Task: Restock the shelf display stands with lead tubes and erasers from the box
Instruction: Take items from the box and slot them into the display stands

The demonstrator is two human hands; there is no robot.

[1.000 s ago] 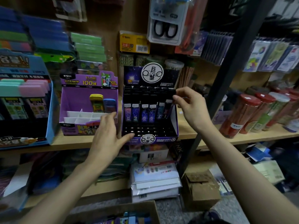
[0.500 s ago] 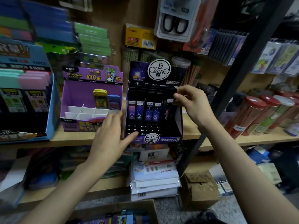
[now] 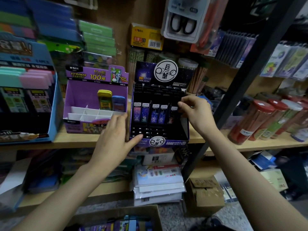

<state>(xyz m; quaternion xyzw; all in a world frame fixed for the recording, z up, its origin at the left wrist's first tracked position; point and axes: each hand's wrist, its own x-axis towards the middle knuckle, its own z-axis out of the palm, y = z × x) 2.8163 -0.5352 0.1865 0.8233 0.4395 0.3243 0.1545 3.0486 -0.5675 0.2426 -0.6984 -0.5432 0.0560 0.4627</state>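
A dark constellation display stand [image 3: 185, 130] sits on the wooden shelf, holding several black-capped lead tubes [image 3: 145, 112] in rows. My right hand [image 3: 194, 112] pinches the rightmost lead tube [image 3: 173, 112] in the front filled row. My left hand [image 3: 115, 139] rests flat against the stand's left front corner, thumb on its front edge. To the left stands a purple display stand [image 3: 80, 90] with white dividers, holding a yellow eraser [image 3: 104, 100] and a blue eraser [image 3: 118, 102]. The cardboard box [image 3: 116, 212] with stock lies at the bottom edge.
A blue display box [image 3: 55, 104] stands at far left. Red-lidded pencil jars [image 3: 253, 120] lie at right past a black upright post [image 3: 233, 100]. Packaged scissors [image 3: 183, 22] hang above. A lower shelf holds stacked packs [image 3: 158, 184] and a small carton [image 3: 205, 192].
The view has shifted slightly; my right hand has lowered a little onto the rightmost tube. My left hand stays against the stand.
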